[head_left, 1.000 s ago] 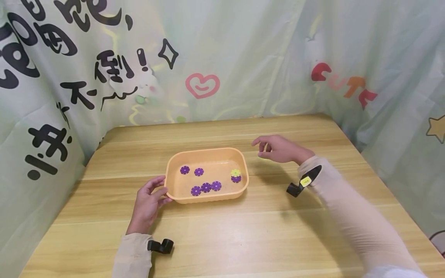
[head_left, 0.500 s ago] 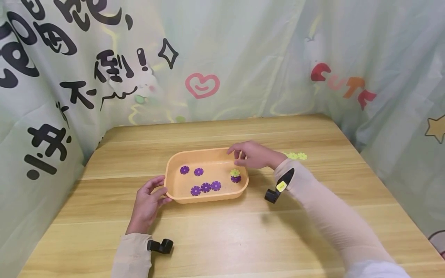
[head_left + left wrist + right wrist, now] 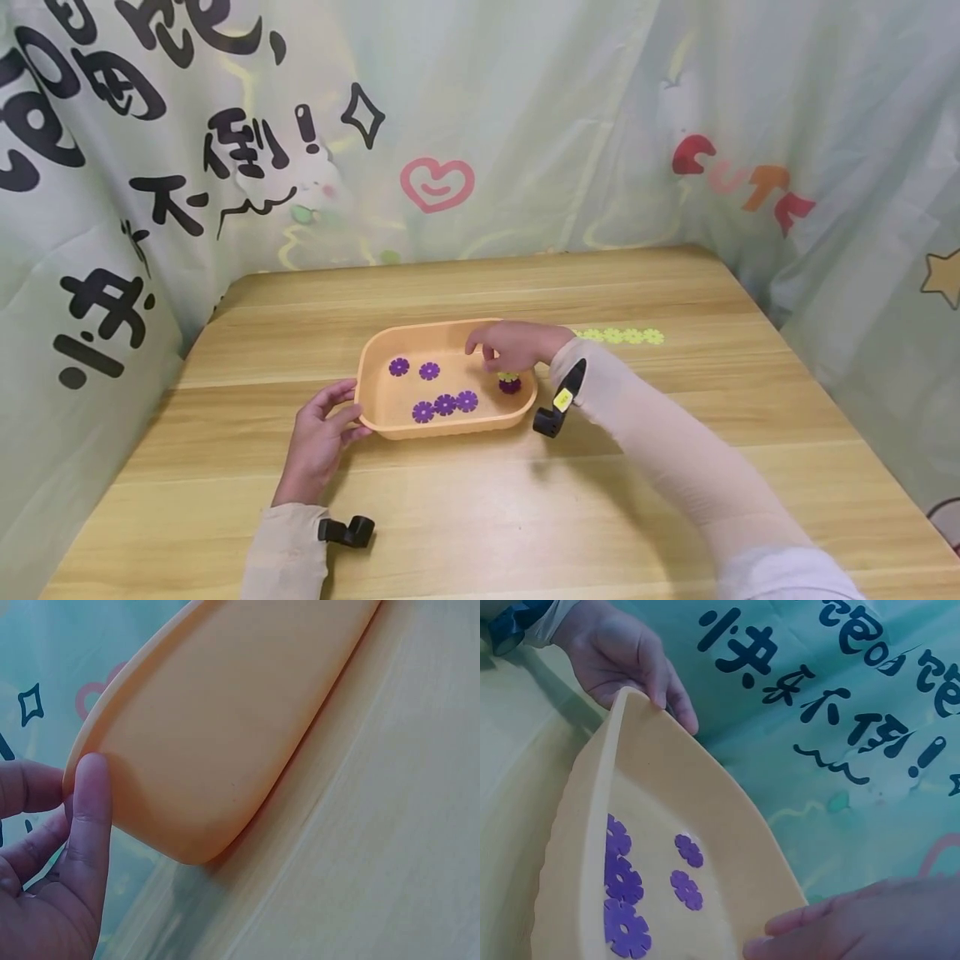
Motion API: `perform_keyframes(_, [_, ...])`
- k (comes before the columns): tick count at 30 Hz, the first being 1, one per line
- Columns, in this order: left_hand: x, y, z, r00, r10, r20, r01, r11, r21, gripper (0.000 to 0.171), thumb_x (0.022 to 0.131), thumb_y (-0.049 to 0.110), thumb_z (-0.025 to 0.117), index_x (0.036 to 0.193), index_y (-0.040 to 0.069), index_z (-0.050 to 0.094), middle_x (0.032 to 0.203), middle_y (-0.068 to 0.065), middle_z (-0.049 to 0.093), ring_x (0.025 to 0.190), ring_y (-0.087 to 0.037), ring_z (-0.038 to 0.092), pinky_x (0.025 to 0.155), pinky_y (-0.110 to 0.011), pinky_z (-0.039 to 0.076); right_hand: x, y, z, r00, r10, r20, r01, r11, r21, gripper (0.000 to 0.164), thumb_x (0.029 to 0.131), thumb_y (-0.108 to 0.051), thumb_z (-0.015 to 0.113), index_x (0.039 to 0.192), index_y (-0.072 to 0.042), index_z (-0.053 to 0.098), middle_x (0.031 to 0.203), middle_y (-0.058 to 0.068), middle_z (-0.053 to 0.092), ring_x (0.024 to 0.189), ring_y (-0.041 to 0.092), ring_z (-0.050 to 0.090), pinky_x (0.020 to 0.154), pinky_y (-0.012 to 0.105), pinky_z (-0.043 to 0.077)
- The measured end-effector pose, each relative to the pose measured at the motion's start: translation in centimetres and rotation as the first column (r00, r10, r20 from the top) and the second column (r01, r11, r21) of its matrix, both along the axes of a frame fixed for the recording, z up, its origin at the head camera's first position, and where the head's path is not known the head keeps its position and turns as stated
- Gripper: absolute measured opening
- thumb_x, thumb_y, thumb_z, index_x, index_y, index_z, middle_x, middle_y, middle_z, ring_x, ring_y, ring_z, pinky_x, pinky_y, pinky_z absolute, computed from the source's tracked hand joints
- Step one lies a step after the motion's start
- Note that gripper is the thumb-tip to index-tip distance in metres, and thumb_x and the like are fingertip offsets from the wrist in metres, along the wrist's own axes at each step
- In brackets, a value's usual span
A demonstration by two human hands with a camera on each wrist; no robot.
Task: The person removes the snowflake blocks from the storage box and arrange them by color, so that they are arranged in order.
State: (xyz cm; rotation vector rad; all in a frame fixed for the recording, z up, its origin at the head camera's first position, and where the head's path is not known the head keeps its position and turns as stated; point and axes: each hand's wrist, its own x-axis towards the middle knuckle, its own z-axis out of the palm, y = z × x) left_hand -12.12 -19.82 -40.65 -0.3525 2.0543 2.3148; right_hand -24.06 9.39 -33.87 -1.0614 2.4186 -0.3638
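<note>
An orange plastic tray [image 3: 420, 333] stands on the wooden table, holding several purple flower-shaped snowflake discs [image 3: 445, 405] and a yellow one [image 3: 508, 377] overlapping a purple one at the right end. My left hand [image 3: 315, 446] grips the tray's left end; in the left wrist view the thumb [image 3: 91, 795] lies on the inner or near wall, with fingers behind the rim. My right hand [image 3: 519, 343] hangs over the tray's right end, fingers loosely bent and pointing left. No disc shows in its fingers, and it partly covers the yellow disc.
A row of several yellow snowflake discs [image 3: 622, 336] lies on the table [image 3: 480, 517] right of the tray, partly hidden by the right wrist. Behind the table hangs a printed curtain [image 3: 525, 125]. Each wrist wears a black camera mount [image 3: 347, 531].
My right hand has moved left and down from beside the tray to over its right end, uncovering the yellow discs on the table. The left hand and tray stay put.
</note>
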Motion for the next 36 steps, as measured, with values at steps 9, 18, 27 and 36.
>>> perform_keyframes(9, [0.1, 0.2, -0.2, 1.000, -0.013, -0.007, 0.013, 1.000, 0.000, 0.042, 0.094, -0.008, 0.053, 0.135, -0.006, 0.045, 0.119, -0.014, 0.043, 0.080, -0.017, 0.059, 0.067, -0.025, 0.061, 0.2, -1.2, -0.8, 0.996, -0.075, 0.047, 0.070, 0.994, 0.086, 0.034, 0.096, -0.010, 0.054, 0.130, -0.008, 0.054, 0.099, 0.003, 0.059, 0.084, 0.014, 0.057, 0.070, 0.025, 0.051])
perform_keyframes(18, [0.1, 0.0, -0.1, 1.000, -0.009, -0.005, 0.009, 1.000, -0.003, 0.042, 0.094, -0.008, 0.053, 0.135, -0.006, 0.045, 0.120, -0.015, 0.043, 0.081, -0.016, 0.059, 0.067, -0.025, 0.060, -0.3, -2.5, -1.3, 0.998, -0.051, 0.033, 0.050, 0.998, 0.034, 0.030, 0.097, -0.014, 0.054, 0.127, -0.013, 0.056, 0.106, 0.005, 0.061, 0.079, 0.013, 0.059, 0.070, 0.026, 0.052])
perform_keyframes(27, [0.2, 0.0, 0.0, 1.000, 0.001, -0.005, -0.001, 1.000, 0.004, 0.042, 0.094, -0.009, 0.053, 0.135, -0.006, 0.044, 0.118, -0.013, 0.044, 0.080, -0.015, 0.059, 0.065, -0.024, 0.060, -1.0, -4.0, -2.2, 0.987, -0.064, 0.147, 0.079, 0.992, -0.095, 0.030, 0.098, -0.010, 0.052, 0.127, -0.010, 0.056, 0.114, 0.008, 0.059, 0.086, 0.017, 0.060, 0.072, 0.026, 0.054])
perform_keyframes(36, [0.2, 0.1, 0.1, 1.000, 0.000, -0.009, 0.000, 1.000, -0.002, 0.042, 0.094, -0.009, 0.052, 0.135, -0.007, 0.045, 0.118, -0.013, 0.044, 0.079, -0.015, 0.058, 0.066, -0.024, 0.060, -1.3, -5.2, -3.0, 0.966, -0.062, 0.250, 0.123, 0.964, -0.236, 0.029, 0.098, -0.006, 0.052, 0.126, -0.004, 0.056, 0.113, 0.011, 0.060, 0.089, 0.020, 0.061, 0.068, 0.025, 0.055])
